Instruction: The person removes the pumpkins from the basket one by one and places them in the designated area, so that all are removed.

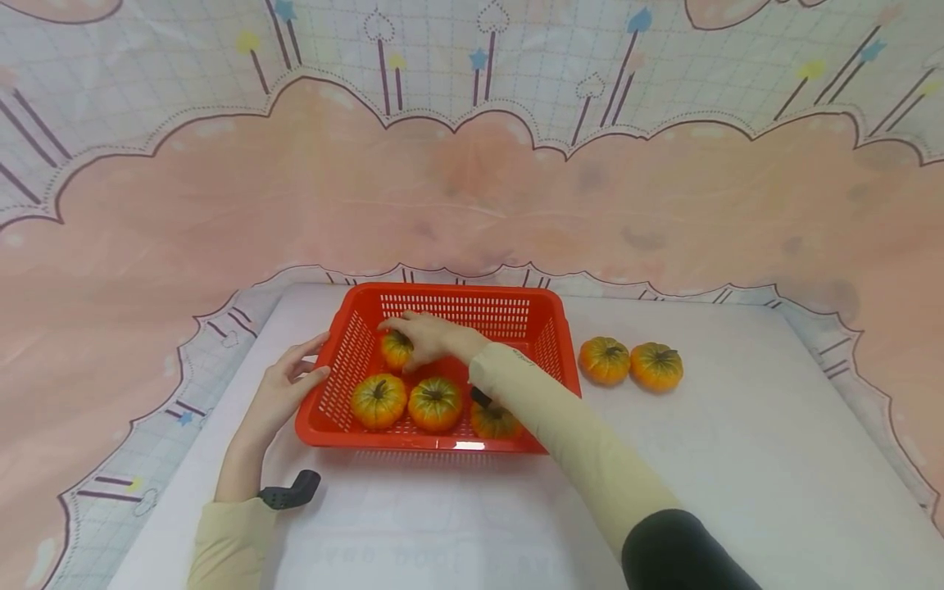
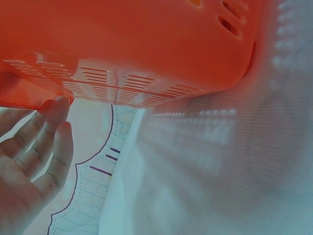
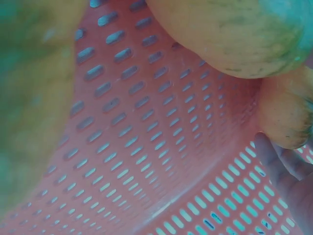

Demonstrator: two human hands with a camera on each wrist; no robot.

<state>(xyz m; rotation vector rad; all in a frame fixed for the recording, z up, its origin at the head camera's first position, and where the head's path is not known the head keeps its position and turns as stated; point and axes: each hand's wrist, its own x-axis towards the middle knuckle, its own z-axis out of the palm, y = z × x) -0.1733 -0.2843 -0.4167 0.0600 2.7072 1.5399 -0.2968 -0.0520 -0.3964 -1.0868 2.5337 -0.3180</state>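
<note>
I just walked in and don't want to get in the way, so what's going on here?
A person is handling small pumpkins at a table. The right hand reaches into a red basket, its fingers around one pumpkin toward the left side, while the left hand touches the basket's left rim. Three more pumpkins sit along the near side inside, and two others lie on the table to the right.

Four round, ribbed orange-and-green pumpkins (image 1: 378,401) sit inside one red rectangular perforated plastic basket (image 1: 435,442); two matching pumpkins (image 1: 605,361) lie at its three o'clock.
</note>
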